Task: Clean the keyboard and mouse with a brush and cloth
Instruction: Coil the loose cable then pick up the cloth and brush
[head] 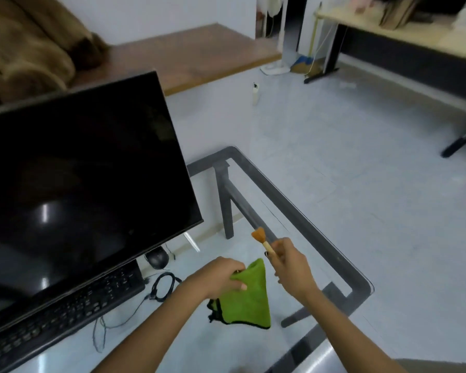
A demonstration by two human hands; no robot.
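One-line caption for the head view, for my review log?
At a glass desk, left hand grips a green cloth, right hand holds a small brush; keyboard and mouse untouched.

The room is dim and evenly lit with a cool, bluish cast. The large black flat monitor screen (pixel 78 189) carries soft white glare streaks low on its face, perhaps from an overhead lamp. Wide-angle distortion bows its edges and the grey metal frame of the glass tabletop (pixel 293 211) to its right. The whole picture is soft; the far corners beyond the monitor blur most. Shadows are faint.
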